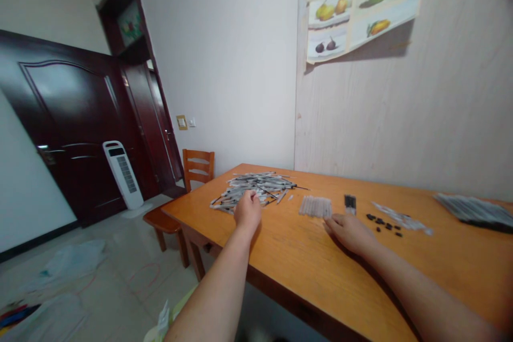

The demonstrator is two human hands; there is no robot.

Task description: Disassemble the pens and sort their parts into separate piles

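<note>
My left hand (248, 210) is closed at the near edge of a loose pile of pens (256, 184), thin grey-white tubes with black parts; whatever its fingers hold is hidden. Right of the pile, a neat row of clear pen barrels (315, 207) lies side by side on the table. My right hand (348, 230) rests low on the tabletop, its fingertips at the near right corner of that row, fingers lying out loosely. Just behind it sits a short row of black pen parts (350, 202). Several small black caps (385, 223) are scattered to its right.
Clear small plastic pieces (403, 217) lie beyond the caps on the wooden table (292, 256). A stack of bagged pens (475, 211) is at the far right. A wooden chair (199, 166) stands at the left end, a white tower heater or fan (125, 175) by the door.
</note>
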